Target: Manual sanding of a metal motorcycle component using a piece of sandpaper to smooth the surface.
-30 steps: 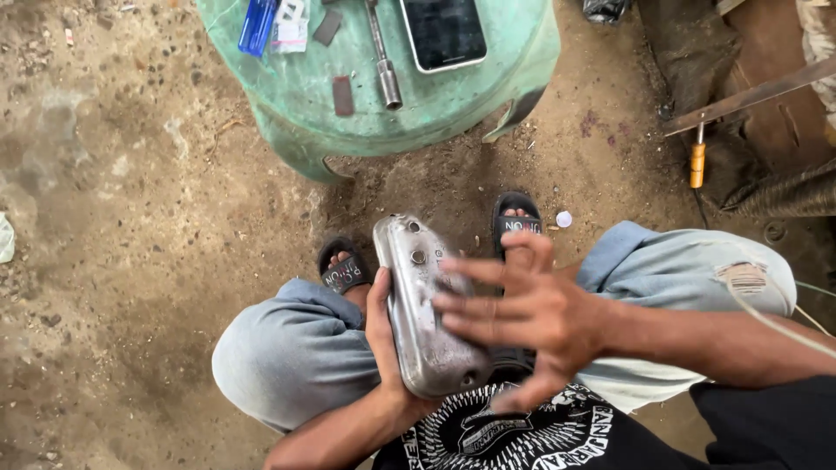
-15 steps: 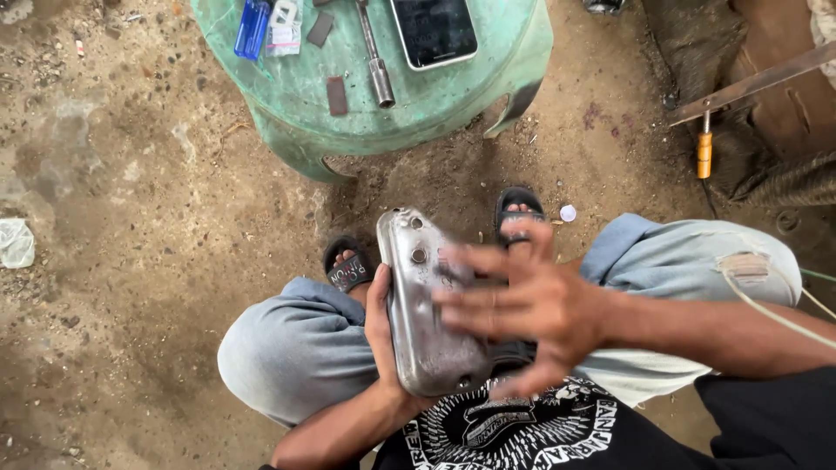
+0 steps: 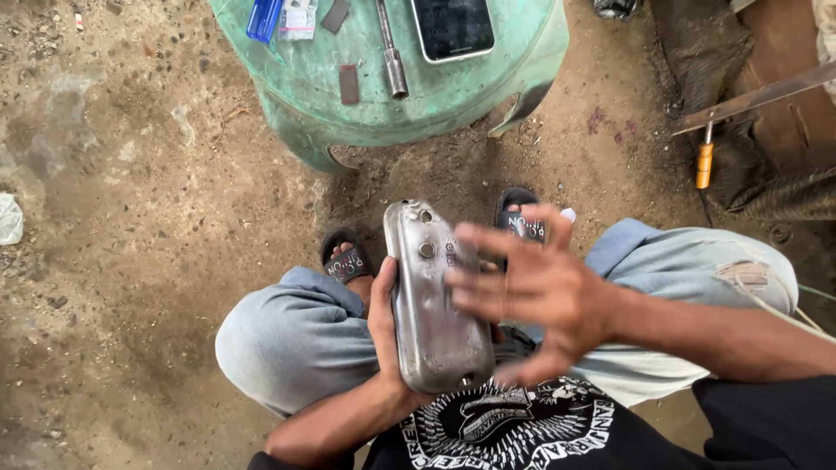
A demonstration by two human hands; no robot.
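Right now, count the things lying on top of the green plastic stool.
5, and more may lie beyond the picture's upper edge: a blue lighter at the left, a small packet beside it, a dark flat piece nearer the front, a metal socket wrench, and a black phone at the right.

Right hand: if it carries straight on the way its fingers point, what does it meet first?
The right hand points its spread fingers leftward at the metal cover that the left hand holds upright. It would likely meet the cover's face first; motion blur hides whether they already touch.
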